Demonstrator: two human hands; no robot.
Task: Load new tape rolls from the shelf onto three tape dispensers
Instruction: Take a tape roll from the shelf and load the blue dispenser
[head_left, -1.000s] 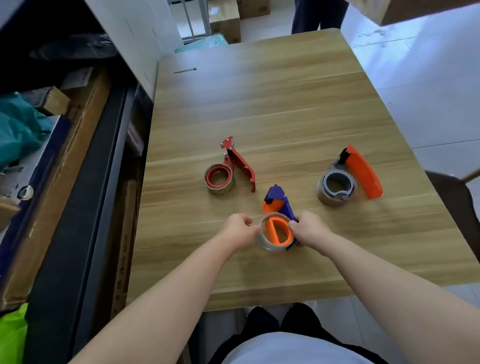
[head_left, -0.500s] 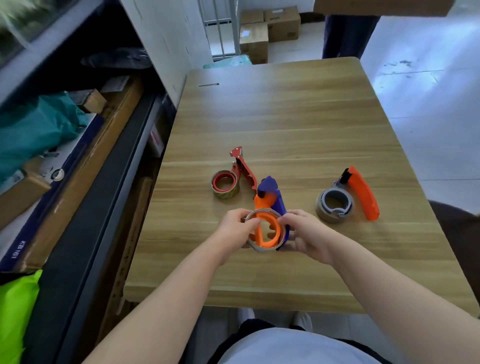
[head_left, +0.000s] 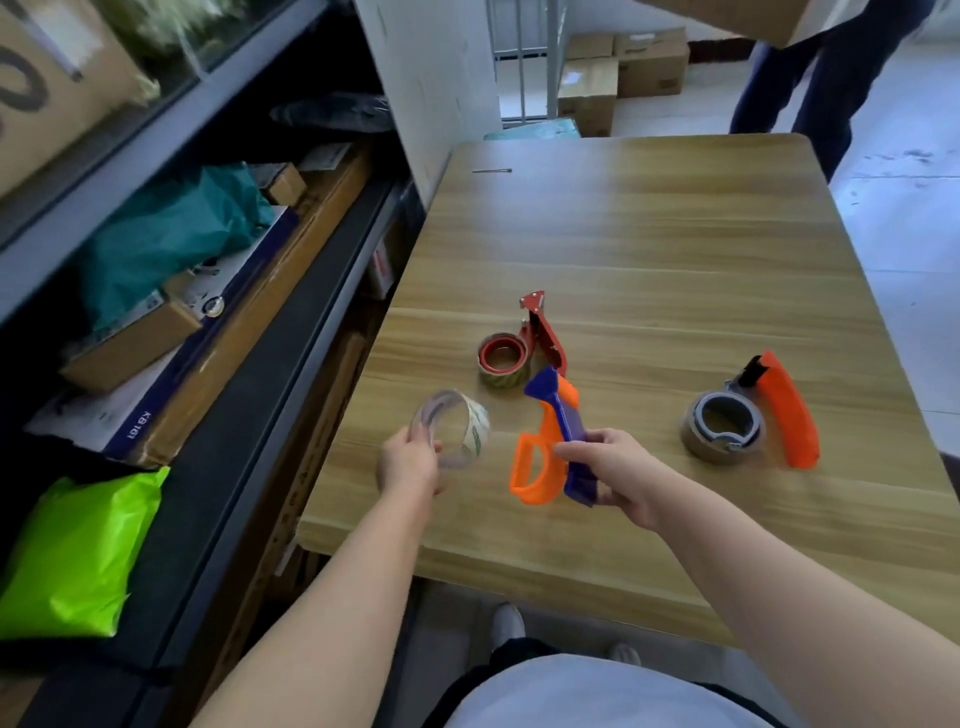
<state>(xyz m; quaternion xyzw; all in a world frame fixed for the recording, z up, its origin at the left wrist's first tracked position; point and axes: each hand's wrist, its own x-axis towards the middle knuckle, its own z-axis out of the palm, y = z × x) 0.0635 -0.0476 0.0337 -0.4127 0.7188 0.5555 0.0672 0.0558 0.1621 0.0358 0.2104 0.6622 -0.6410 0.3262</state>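
left hand pinched a spent-looking clear roll just near-left of the red dispenser; right hand gripped the orange-and-blue dispenser just in front of it, hub bare, presumably for a fresh roll

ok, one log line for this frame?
left hand: holds clear roll | right hand: grips blue-orange dispenser, no roll on it | red dispenser, orange dispenser: loaded, on table
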